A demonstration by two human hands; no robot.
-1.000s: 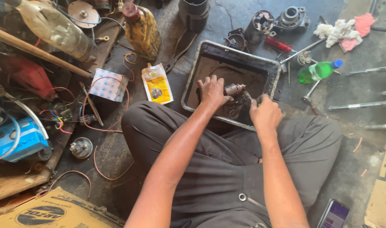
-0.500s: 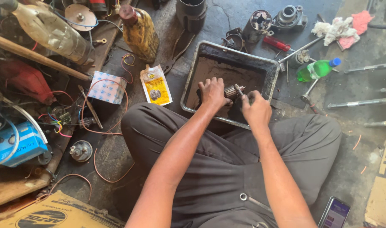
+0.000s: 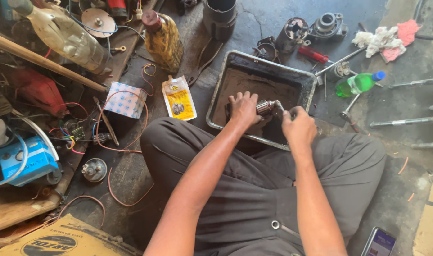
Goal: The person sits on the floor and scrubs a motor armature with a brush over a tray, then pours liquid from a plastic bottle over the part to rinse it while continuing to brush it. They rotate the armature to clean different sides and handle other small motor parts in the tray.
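While the person sat cross-legged on the floor, the head camera looked down on both hands working over a metal tray [image 3: 216, 97] of dark, oily liquid. The left hand [image 3: 243, 109] was curled around a small metal motor part [image 3: 265, 107], gripping its body from the left. The right hand [image 3: 298, 128] was clenched just to the right of that part; it seemed to hold a thin tool or the part's far end, but the fingers hid what was inside, so I could not tell which. The part lay between the two hands, its long axis running roughly left to right, low over the near half of the tray. Both hands were touching or almost touching it, the left one plainly having the firmer hold.

Beyond the hands, past the tray's far rim, stood a dark motor housing [image 3: 294, 33] and a red-handled screwdriver [image 3: 314, 53]. Farther to the right of the right hand lay a green plastic bottle [image 3: 358, 84] and some rags [image 3: 384, 40]. To the left of the left hand a yellow sachet [image 3: 178, 98] lay flat on the stained concrete floor [image 3: 396, 180], with a small patterned box [image 3: 125, 99] and loose wires further out. Room around the tray was tight, and the person's knees were close against its near edge.
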